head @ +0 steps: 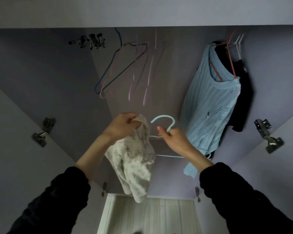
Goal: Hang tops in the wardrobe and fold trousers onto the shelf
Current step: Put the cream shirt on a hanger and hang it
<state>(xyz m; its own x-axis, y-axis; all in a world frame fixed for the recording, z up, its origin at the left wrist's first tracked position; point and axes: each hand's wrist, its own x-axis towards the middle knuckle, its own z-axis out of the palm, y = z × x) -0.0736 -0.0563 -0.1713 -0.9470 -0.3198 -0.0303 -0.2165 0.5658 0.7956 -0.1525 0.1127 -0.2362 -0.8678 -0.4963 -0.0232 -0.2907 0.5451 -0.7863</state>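
Left hand [121,124] bunches the cream lace top [135,159] in curled fingers, the top draped over one end of the pale blue hanger [164,121], right hand [173,139] pinching the hanger's neck, blue knit top [213,105] hanging just right.

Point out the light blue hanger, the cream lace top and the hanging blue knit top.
light blue hanger [166,117]: head view, on its hook.
cream lace top [134,166]: head view, on the bunched middle of the fabric.
blue knit top [213,105]: head view, on the chest panel.
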